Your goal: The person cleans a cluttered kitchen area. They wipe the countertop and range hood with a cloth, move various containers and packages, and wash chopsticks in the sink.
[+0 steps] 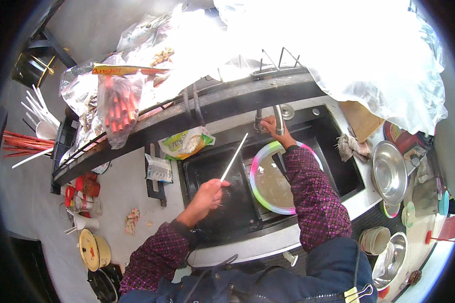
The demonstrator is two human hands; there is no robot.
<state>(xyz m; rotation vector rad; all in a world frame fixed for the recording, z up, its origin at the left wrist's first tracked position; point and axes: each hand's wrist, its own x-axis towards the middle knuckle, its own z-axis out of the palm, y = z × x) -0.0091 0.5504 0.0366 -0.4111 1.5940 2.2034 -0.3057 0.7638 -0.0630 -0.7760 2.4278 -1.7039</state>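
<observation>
My left hand [206,199] is closed around a slim white stick [235,156] that looks like a chopstick, which points up and to the right over the left bowl of the black sink [212,174]. Reaching across the right bowl, my right hand [283,136] grips the metal faucet [279,117] at its handle, beside the spout; part of the grip is hidden. Below my right forearm, a basin with a rainbow-coloured rim [254,187] holds cloudy water. A dark flat object shows in the basin next to my sleeve, too covered to identify.
A black shelf [197,103] loaded with plastic bags crosses above the sink's far edge. A green and white packet [188,143] leans behind the left bowl. On the right are a rag [353,147] and a steel bowl [389,171]; a yellow lidded pot [93,250] stands left.
</observation>
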